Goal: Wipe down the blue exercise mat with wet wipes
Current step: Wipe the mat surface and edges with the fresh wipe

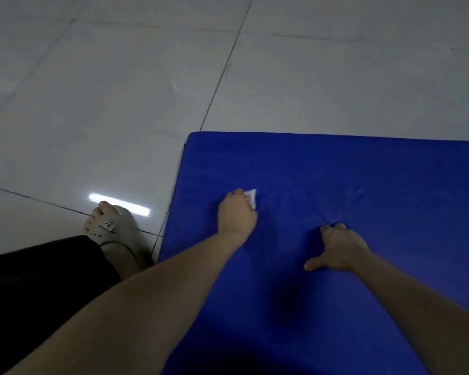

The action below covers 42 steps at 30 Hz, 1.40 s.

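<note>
**Wipe (251, 198) held to blue exercise mat (377, 171) by left hand (237, 215)**

Mat lay flat on a pale tiled floor (106, 104), filling the right and lower part of the head view, with its far edge and far-left corner in sight and its right side cut off by the frame. The left hand reached out over the mat, not far from that left edge, fingers curled down around a white wet wipe. Only a small crumpled corner of the wipe stuck out past the fingertips, lying against the blue surface.

The right hand (340, 249) sat on the mat to the right of the left hand and nearer the person, well apart from the wipe. Its thumb was spread out sideways and its fingers were bent, with the tips dug into the mat, and shallow creases fanned out from them. Whether those fingers pinched a fold of the mat or merely pressed on it could not be told.

Left of the mat, on the floor, a foot in a grey slide sandal (117, 226) stood just beside the mat's edge. A dark trouser leg (38, 280) covered the leg above it. A bright strip of reflected light (119, 204) lay on the tile at the toes.
</note>
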Tool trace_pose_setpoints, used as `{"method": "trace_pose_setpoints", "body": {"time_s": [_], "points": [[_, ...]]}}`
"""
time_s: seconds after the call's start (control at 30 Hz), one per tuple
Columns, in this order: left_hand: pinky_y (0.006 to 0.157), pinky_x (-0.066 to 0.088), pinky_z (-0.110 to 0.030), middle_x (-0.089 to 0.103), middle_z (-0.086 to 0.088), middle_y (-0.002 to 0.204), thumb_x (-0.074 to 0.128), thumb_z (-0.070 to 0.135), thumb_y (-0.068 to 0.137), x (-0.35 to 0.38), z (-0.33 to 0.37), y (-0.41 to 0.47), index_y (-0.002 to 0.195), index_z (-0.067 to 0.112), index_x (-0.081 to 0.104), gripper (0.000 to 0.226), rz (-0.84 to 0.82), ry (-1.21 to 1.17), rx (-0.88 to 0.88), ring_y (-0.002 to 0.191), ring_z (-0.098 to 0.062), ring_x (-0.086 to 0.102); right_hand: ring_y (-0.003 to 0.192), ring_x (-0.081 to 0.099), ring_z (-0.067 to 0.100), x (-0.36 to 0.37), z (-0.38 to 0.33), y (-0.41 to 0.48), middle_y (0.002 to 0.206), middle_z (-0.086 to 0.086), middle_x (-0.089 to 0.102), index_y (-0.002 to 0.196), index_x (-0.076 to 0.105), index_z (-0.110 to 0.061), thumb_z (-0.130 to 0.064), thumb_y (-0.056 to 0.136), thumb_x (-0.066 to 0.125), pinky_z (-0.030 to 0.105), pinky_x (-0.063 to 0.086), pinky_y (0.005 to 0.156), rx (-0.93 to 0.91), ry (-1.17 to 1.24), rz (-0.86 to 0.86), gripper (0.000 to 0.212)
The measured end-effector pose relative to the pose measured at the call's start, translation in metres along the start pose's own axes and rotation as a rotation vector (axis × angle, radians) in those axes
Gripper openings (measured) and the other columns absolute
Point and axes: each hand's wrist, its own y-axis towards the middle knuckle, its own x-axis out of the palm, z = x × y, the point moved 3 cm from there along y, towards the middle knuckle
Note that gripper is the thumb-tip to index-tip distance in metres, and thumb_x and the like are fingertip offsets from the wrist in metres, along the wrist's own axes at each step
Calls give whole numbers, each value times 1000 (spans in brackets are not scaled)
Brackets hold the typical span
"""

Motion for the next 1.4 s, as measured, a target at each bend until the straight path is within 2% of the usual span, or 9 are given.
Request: {"method": "trace_pose_setpoints", "body": {"time_s": [0.23, 0.37, 0.6, 0.8, 0.97, 1.13, 1.27, 1.33, 1.4], "points": [[69, 40, -35, 65, -14, 105, 49, 34, 104, 63, 102, -49, 102, 6, 61, 31, -278, 73, 312, 93, -30, 63, 104, 58, 23, 0, 0, 2, 124, 9, 49, 135, 46, -21, -75, 53, 82, 36, 54, 84, -42, 24, 17, 105], [69, 47, -39, 66, -13, 102, 48, 39, 105, 47, 89, -33, 101, 6, 61, 36, -256, 238, 416, 89, -31, 63, 107, 58, 24, 0, 0, 3, 126, 9, 47, 137, 45, -20, -77, 51, 81, 36, 55, 84, -39, 19, 17, 108], [67, 44, -38, 64, -15, 101, 46, 31, 104, -38, -52, 0, 105, 8, 57, 26, -77, 355, 103, 88, -34, 62, 116, 56, 27, 0, 1, 3, 136, 12, 44, 140, 40, -13, -81, 55, 77, 38, 54, 91, -43, 13, 1, 115], [71, 44, -40, 66, -18, 92, 44, 28, 104, -83, -134, -3, 93, 6, 55, 28, 73, 225, -205, 86, -39, 61, 120, 54, 28, -2, 0, 2, 139, 12, 43, 143, 38, -12, -80, 56, 78, 38, 54, 90, -25, 26, -3, 117], [65, 35, -35, 63, -15, 94, 41, 35, 107, -48, -87, -11, 104, 3, 57, 36, 116, 123, -277, 77, -26, 52, 117, 55, 27, -1, 0, 4, 135, 12, 45, 140, 41, -13, -80, 54, 79, 37, 54, 91, -21, 10, 4, 115], [75, 49, -40, 65, -14, 108, 39, 39, 107, 9, -5, -31, 112, 8, 58, 36, 6, 115, -77, 93, -30, 63, 116, 55, 27, -2, -1, 4, 133, 12, 47, 135, 44, -14, -80, 53, 79, 38, 53, 90, -15, -19, 18, 111], [70, 46, -39, 63, -14, 105, 43, 38, 106, 47, 60, -54, 111, 11, 55, 30, -106, 152, 122, 91, -30, 63, 109, 57, 25, -2, -2, 4, 124, 8, 52, 127, 49, -18, -77, 51, 82, 38, 54, 85, -33, -44, 33, 101], [72, 51, -41, 63, -13, 103, 54, 28, 101, 63, 86, -68, 109, 14, 53, 16, -191, 117, 202, 90, -30, 63, 109, 57, 24, -1, -4, 6, 118, 6, 59, 131, 48, -25, -61, 65, 81, 37, 54, 80, -69, -58, 80, 82], [75, 55, -41, 61, -10, 101, 62, 21, 94, 71, 99, -76, 111, 18, 51, 20, -282, 97, 269, 88, -27, 62, 115, 54, 23, -1, -6, 8, 117, 5, 62, 143, 40, -24, -39, 86, 68, 36, 54, 81, -108, -82, 126, 66]]}}
